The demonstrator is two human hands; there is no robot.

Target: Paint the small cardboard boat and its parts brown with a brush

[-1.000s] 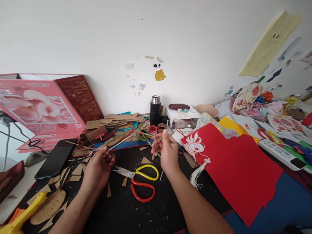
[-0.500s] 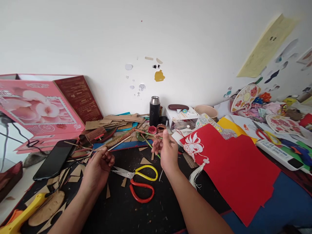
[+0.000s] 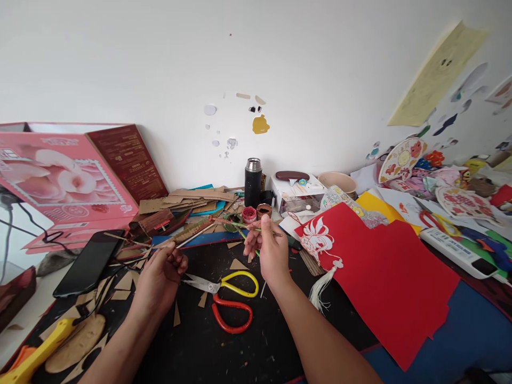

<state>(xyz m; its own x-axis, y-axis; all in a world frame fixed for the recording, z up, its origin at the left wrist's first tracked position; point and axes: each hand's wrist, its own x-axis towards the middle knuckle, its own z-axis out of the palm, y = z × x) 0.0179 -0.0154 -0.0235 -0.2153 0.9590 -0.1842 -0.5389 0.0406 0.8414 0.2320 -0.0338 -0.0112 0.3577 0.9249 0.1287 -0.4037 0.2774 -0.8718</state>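
My left hand (image 3: 162, 269) is closed with its fingers pinched around a thin pale stick (image 3: 196, 235), which slants up to the right. My right hand (image 3: 272, 248) is closed on a slim green-and-brown stick (image 3: 236, 223) whose reddish-brown end points left, close to the far end of the pale stick. I cannot tell whether the two sticks touch. Scissors (image 3: 216, 288) with one yellow and one red handle lie on the black mat between my forearms. Just beyond my right hand stand a jar of red paint (image 3: 248, 214) and a jar of brown paint (image 3: 264, 210).
A black flask (image 3: 253, 184) stands by the wall, right of a cardboard pile (image 3: 192, 200). To the left are a phone (image 3: 88, 264), a yellow-handled tool (image 3: 48, 346) and a pink box (image 3: 60, 176). Red sheets (image 3: 384, 277) with a white tassel lie to the right.
My right hand has moved slightly left and down with its stick, whose reddish-brown end has shifted left. My left hand has barely moved.
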